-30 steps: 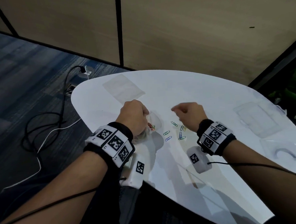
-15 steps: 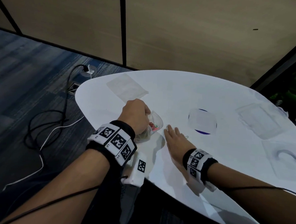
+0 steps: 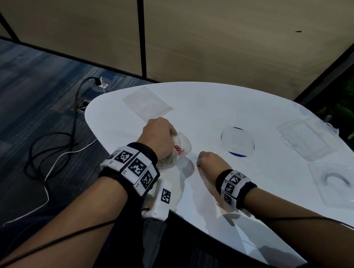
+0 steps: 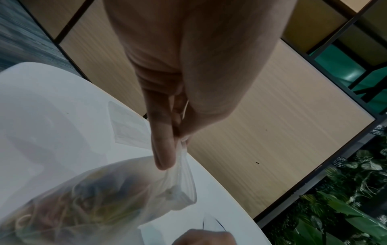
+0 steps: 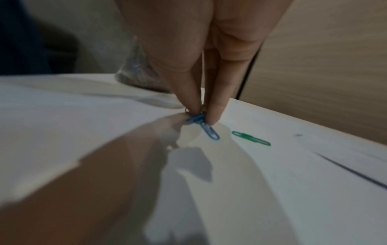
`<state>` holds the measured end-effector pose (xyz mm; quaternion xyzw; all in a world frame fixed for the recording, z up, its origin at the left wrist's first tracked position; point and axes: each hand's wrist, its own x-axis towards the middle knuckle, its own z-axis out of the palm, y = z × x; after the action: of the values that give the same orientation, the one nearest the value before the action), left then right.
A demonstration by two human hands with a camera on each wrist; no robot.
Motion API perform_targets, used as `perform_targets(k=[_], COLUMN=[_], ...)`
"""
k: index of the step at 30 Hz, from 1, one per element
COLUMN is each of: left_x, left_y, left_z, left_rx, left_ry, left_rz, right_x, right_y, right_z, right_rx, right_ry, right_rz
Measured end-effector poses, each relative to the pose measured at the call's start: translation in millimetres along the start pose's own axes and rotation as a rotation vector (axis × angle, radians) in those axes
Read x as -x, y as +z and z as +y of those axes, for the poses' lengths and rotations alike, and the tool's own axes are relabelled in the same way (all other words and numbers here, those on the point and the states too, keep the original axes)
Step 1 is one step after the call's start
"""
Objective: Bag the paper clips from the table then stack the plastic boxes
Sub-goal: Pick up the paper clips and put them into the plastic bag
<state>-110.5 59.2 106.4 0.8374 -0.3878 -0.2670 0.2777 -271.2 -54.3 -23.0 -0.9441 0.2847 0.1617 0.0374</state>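
Note:
My left hand (image 3: 172,134) (image 4: 176,145) pinches the rim of a clear plastic bag (image 3: 181,149) (image 4: 104,195) holding several coloured paper clips, at the table's near left. Just right of the bag, my right hand (image 3: 200,159) (image 5: 199,116) is curled down on the white table (image 3: 253,108) and pinches blue paper clips (image 5: 204,125) between thumb and fingertips. A green paper clip (image 5: 251,138) lies loose on the table beside them. Two clear plastic boxes (image 3: 305,140) (image 3: 338,184) sit at the right side of the table.
A round clear lid (image 3: 237,141) over a blue-rimmed disc lies mid-table. A flat clear bag (image 3: 147,103) lies at the far left. Cables (image 3: 55,153) trail on the carpet to the left. The table's near edge runs close under both wrists.
My right hand came down from above the loose clips, lay flat over them, and has now curled its fingers into a pinch on them. The left hand kept holding the bag.

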Motion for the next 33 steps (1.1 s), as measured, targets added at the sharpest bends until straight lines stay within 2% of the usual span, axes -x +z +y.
perform_targets(k=[4,9,17,20,23,25,27,31,33], left_x=[0,1,1,0,-1,-1,0,-1,-3], left_y=[0,1,1,1,2,3,3,1,-1], left_z=[1,0,1,2,3,3,4,3,0], left_rx=[-0.015,-0.025,-0.028,-0.032,-0.025,-0.018,-0.013,-0.004,0.002], left_ry=[0.009,0.003,0.009,0.018,0.018,0.016,0.016,-0.003,-0.016], left_rz=[-0.009,-0.020,-0.020,-0.017,-0.003,0.009,0.012,0.027,0.044], right_x=[-8,-11,-9,-10,-6,-4,-4,1,2], right_y=[-17,-30,-38,-62,-100,-115,-116,-104,-108], right_z=[13,22,41,40,24,8,-9,-25,-23], right_rx=[-0.383,-0.671,-0.906,-1.286,-1.544,-1.584,-1.525,-1.192,-1.096], right_ry=[0.232,0.402,0.422,0.399,0.277,0.209,0.164,0.021,-0.032], right_rz=[0.058,0.001,-0.037,0.037,0.078,0.089,0.096,0.071,0.157])
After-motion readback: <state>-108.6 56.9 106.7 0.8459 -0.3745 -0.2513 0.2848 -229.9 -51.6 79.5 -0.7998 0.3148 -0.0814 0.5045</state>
